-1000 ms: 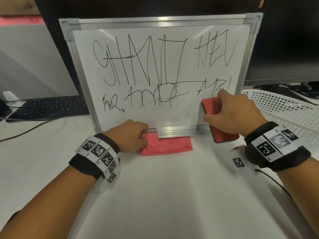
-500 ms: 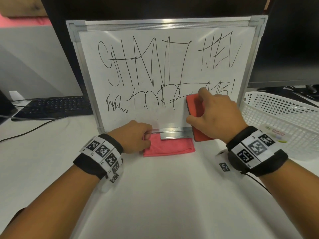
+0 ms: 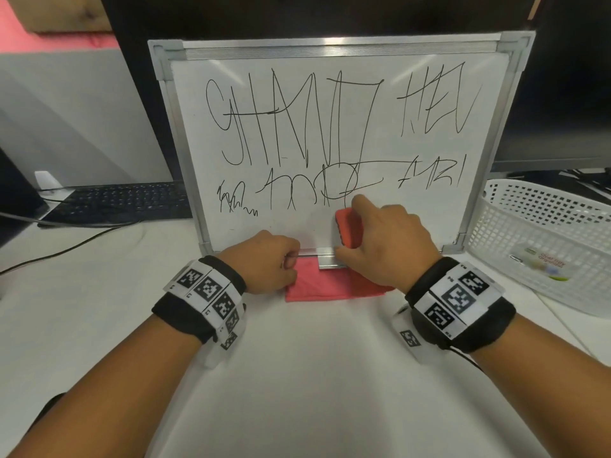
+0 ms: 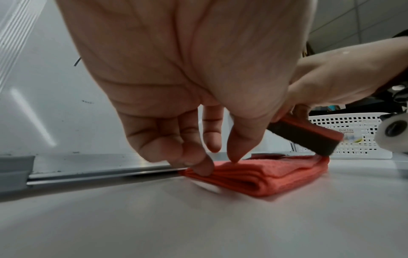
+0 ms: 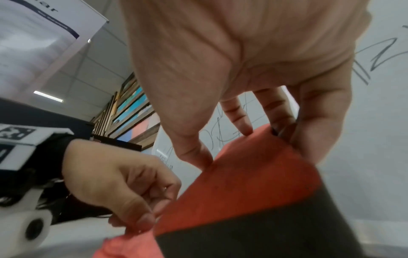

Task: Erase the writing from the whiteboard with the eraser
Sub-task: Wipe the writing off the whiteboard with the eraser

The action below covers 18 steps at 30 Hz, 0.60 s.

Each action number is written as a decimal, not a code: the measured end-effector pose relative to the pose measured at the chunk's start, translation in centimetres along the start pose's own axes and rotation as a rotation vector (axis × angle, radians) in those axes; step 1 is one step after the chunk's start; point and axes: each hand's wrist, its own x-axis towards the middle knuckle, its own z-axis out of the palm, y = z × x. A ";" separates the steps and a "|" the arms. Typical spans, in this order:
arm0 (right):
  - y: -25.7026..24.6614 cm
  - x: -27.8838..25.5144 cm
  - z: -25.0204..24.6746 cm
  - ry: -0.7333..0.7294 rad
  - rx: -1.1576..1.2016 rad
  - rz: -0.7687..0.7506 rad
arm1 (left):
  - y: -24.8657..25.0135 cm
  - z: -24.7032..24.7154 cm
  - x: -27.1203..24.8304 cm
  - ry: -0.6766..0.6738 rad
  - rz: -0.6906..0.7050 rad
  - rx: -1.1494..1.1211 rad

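The whiteboard (image 3: 330, 46) stands upright on the desk, covered in black scribbled writing (image 3: 297, 127). My right hand (image 3: 386, 239) grips the red eraser (image 3: 347, 226) and holds its dark felt face against the board's lower middle, just under the bottom row of writing. In the right wrist view the thumb and fingers clasp the eraser (image 5: 253, 183) by its edges. My left hand (image 3: 264, 262) sits at the board's bottom rail, fingers curled, pinching the edge of a folded red cloth (image 3: 317, 285) that lies under the rail. In the left wrist view the fingertips (image 4: 203, 167) touch the cloth (image 4: 264, 176).
A white perforated basket (image 3: 542, 233) stands right of the board. A black keyboard (image 3: 119, 200) and a cable (image 3: 66, 249) lie at the back left. Dark monitors (image 3: 562, 94) rise behind the board. White desk surface (image 3: 297, 375) stretches in front.
My right hand has slid the eraser leftward along the board's bottom, from the lower right to the lower middle, uncovering the writing at the right. The left hand has stayed on the cloth.
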 end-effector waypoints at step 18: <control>-1.6 0.7 -0.9 0.074 0.009 0.021 | -0.9 0.1 0.1 0.016 0.012 0.014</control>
